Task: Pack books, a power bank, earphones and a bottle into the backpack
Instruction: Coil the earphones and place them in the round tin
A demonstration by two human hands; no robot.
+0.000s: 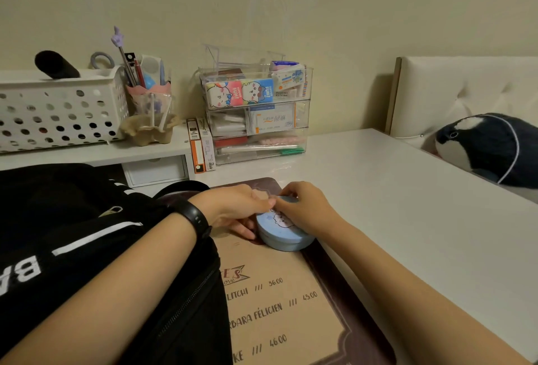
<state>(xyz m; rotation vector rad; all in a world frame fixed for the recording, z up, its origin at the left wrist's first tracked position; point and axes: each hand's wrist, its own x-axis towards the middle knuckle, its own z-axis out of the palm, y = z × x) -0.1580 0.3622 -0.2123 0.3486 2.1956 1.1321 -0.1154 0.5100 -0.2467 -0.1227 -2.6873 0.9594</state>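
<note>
Round blue case (286,236): lies closed on the printed desk mat (279,306), just right of the black backpack (72,219). Left hand (241,207) grips its left edge. Right hand (305,210) curls over the lid, hiding part of the printed figure. Case contents: not visible. Backpack: cut off at the left edge, opening not discernible

Dim warm indoor light, soft shadows, no glare, mild wide-angle bending at edges, slightly soft detail
</note>
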